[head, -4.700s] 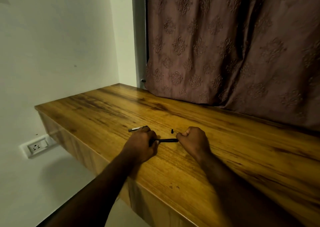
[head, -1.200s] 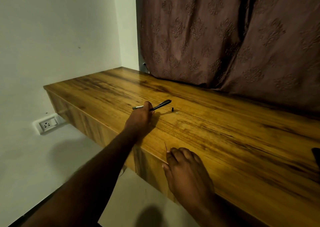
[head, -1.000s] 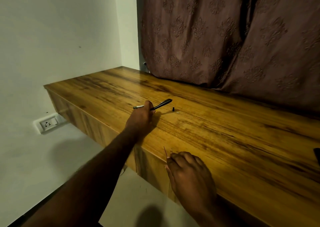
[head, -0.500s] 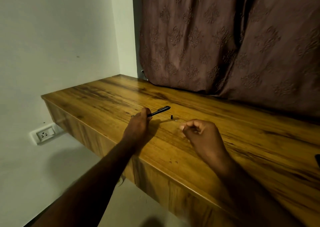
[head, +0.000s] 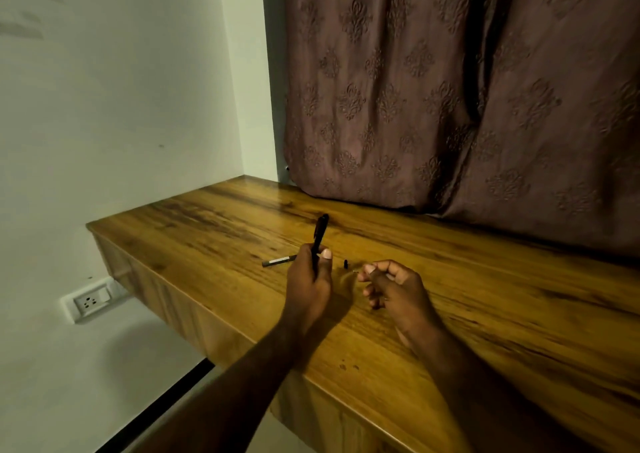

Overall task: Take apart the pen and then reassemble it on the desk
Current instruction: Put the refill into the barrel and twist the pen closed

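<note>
My left hand (head: 307, 279) grips the black pen barrel (head: 320, 233), which points up and away over the wooden desk (head: 485, 297). A grey pen part (head: 278, 261) lies on the desk just left of that hand. A tiny black piece (head: 345, 264) stands between my hands, with a small pale bit (head: 354, 270) beside it. My right hand (head: 393, 288) hovers to the right, thumb and forefinger pinched near that bit. The thin refill it pinches is too fine to make out.
A brown patterned curtain (head: 450, 106) hangs down onto the desk's back edge. A white wall (head: 121, 106) is at the left, with a socket (head: 90, 302) below the desk's left end. The desk's front edge (head: 242, 342) runs diagonally under my forearms.
My right hand picked a thin stick from the desk's front edge and moved up beside the small parts. My left hand tilted the black barrel from nearly flat to upright.
</note>
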`<state>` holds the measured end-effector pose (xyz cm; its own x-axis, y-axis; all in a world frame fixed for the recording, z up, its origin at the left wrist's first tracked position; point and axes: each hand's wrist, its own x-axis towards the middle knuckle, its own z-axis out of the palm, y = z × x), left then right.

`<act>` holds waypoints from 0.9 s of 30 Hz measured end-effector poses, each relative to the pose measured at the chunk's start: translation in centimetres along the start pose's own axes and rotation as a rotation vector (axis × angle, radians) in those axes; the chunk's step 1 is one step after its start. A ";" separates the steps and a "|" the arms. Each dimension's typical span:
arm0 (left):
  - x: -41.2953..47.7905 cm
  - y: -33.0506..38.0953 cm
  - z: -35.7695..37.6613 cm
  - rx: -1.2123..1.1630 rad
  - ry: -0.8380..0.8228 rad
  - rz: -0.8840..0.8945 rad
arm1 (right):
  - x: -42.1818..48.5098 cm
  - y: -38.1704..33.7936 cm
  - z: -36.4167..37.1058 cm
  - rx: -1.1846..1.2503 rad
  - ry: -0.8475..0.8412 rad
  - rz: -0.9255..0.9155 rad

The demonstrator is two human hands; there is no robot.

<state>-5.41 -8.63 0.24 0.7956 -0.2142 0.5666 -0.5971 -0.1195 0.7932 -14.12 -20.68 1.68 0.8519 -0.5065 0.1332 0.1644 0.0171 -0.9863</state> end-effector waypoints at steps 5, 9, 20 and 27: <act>-0.2 0.2 0.4 -0.125 -0.034 -0.078 | 0.4 0.4 -0.1 -0.029 -0.048 -0.024; -0.5 0.1 0.5 -0.155 -0.023 -0.104 | 0.3 0.7 -0.1 -0.074 -0.077 -0.053; -1.1 1.5 0.3 -0.217 0.029 -0.090 | -0.3 1.3 0.8 -0.436 -0.174 -0.247; -1.2 0.9 0.6 -0.073 -0.008 0.047 | -0.4 1.4 0.8 -0.364 -0.176 -0.216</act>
<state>-6.95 -9.07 0.16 0.7656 -0.2256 0.6024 -0.6248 -0.0376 0.7799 -13.77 -19.74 0.31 0.8939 -0.3109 0.3230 0.1889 -0.3924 -0.9002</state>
